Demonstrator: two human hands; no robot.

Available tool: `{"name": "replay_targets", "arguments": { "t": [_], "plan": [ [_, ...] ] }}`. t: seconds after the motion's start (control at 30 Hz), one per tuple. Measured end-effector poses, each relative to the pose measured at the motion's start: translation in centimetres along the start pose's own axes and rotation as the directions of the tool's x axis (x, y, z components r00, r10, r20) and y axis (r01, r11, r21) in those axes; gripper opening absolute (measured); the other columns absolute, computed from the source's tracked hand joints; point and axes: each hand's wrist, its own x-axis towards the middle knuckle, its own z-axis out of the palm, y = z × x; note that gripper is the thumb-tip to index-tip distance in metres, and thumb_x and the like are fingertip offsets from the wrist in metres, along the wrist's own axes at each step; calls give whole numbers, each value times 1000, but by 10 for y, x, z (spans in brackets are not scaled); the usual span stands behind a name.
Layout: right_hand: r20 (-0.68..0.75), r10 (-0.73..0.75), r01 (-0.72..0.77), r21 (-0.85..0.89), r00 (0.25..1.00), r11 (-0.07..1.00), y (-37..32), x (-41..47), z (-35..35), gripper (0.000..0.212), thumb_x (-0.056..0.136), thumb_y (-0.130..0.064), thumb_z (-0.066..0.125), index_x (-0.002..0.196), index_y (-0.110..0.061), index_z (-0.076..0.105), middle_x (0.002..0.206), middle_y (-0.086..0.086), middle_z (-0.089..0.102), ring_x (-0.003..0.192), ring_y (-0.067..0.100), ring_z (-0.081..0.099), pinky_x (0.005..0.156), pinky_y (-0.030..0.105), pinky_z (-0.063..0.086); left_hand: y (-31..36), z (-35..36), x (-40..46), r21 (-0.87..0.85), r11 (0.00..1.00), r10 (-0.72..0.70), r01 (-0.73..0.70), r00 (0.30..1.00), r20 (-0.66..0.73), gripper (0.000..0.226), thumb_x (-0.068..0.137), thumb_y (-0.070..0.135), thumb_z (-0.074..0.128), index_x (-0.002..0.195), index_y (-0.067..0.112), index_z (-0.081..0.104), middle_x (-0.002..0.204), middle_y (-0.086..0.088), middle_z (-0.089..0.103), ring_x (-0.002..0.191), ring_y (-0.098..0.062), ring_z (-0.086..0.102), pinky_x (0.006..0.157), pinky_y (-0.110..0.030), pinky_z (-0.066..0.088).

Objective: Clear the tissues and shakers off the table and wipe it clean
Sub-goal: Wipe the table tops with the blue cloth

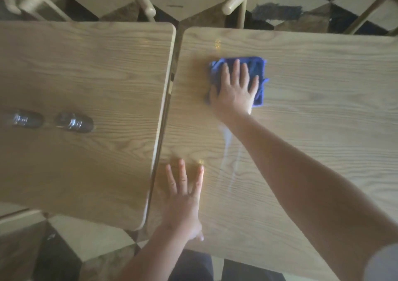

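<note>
Wiping stage: right hand (pixel 234 87) pressed flat, no grip, on the blue cloth (pixel 257 65); left hand (pixel 183 194) spread on the tabletop (pixel 323 87). Shakers (pixel 74 122) sit on the next table. Probably sweep toward the streak next.

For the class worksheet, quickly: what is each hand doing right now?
Left hand: open, flat on the table, holding nothing.
Right hand: open, pressed flat on the blue cloth.
</note>
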Motion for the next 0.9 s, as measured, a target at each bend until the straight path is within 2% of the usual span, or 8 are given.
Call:
{"name": "replay_targets", "arguments": {
  "t": [0.07,0.17,0.27,0.37,0.5,0.57,0.73,0.9],
  "plan": [
    [69,-237,239,-29,969,971,-38,-36,19,70,92,-51,40,155,-22,28,165,8,17,152,28,12,120,58,3,2,4,-5,-8,1000,-11,11,999,-44,165,49,49,92,131,37,-50,137,-12,-61,131,-46,-47,113,-67,-10],
    [175,-507,522,-55,844,851,-63,-104,43,68,94,-51,40,155,-23,30,165,6,18,153,27,13,120,56,0,2,11,-16,10,1000,-23,23,998,-64,153,57,51,88,142,35,-38,148,-13,-49,138,-46,-37,118,-62,-6],
    [235,-615,642,-58,753,764,-50,-137,53,64,96,-52,35,155,-27,29,165,2,19,153,23,13,122,54,0,1,19,-25,-25,999,-51,48,993,-104,135,66,51,83,151,32,-20,161,-7,-28,146,-43,-24,122,-59,6],
    [226,-614,639,-56,757,767,-23,-121,38,64,92,-55,31,152,-31,36,163,-2,27,151,22,22,122,53,6,2,22,-29,-64,997,-43,34,989,-142,146,64,51,84,139,38,-41,151,-1,-44,147,-40,-25,123,-57,8],
    [58,-277,280,-56,959,958,54,-78,0,65,90,-54,36,151,-31,36,162,-2,30,149,24,27,120,53,12,0,25,-27,-79,997,-26,14,987,-162,150,62,51,85,137,38,-44,150,-2,-48,145,-41,-26,122,-58,14],
    [-29,-38,37,-40,999,999,112,-71,-20,64,93,-52,40,153,-32,30,163,-1,26,150,23,21,120,55,11,-1,25,-28,-65,998,-19,8,986,-165,150,63,51,84,137,36,-45,149,-4,-49,145,-41,-27,122,-58,14],
    [-143,380,-380,25,914,925,224,-122,-51,68,93,-52,36,155,-27,26,165,1,19,152,23,15,120,59,11,1,29,-24,-41,999,-12,5,985,-170,151,64,51,84,134,33,-48,144,-8,-54,143,-45,-29,121,-61,13],
    [-138,610,-597,130,780,792,233,-189,-47,70,92,-53,29,157,-27,19,167,-1,11,153,19,6,122,54,3,-1,32,-23,-48,999,-6,-3,980,-198,150,63,51,85,138,33,-44,149,-8,-49,144,-45,-26,120,-59,12]
  ]
}}
